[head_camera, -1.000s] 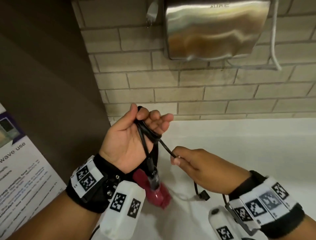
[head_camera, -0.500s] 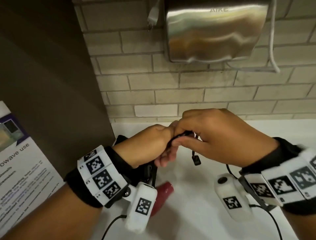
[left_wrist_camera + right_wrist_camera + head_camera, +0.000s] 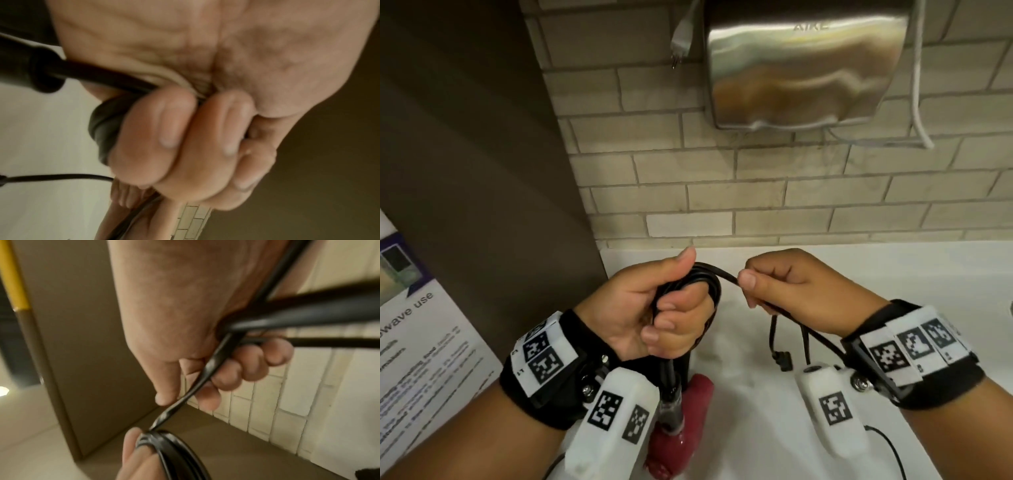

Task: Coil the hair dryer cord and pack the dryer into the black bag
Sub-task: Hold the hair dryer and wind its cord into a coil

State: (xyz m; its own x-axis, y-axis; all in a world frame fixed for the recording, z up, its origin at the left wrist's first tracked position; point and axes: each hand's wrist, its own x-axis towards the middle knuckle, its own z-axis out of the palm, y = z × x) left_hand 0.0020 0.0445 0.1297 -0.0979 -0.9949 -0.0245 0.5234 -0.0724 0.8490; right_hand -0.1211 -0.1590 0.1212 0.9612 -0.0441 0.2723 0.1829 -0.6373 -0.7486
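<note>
Black cord (image 3: 709,281) is looped round the left hand (image 3: 654,315), whose curled fingers clamp the coils. Just beside it, the right hand (image 3: 791,287) pinches the free run, its tail and plug (image 3: 782,359) hanging below. Dark red dryer (image 3: 681,428) dangles under the left wrist, perhaps touching the white tabletop (image 3: 859,274). No bag in view.

The cord (image 3: 710,281) is black. The hair dryer (image 3: 681,425) is dark red. The tabletop (image 3: 893,274) is white. Beige bricks with grey joints pattern the wall (image 3: 756,192). The wristbands (image 3: 541,353) are black, with black-and-white square markers.
</note>
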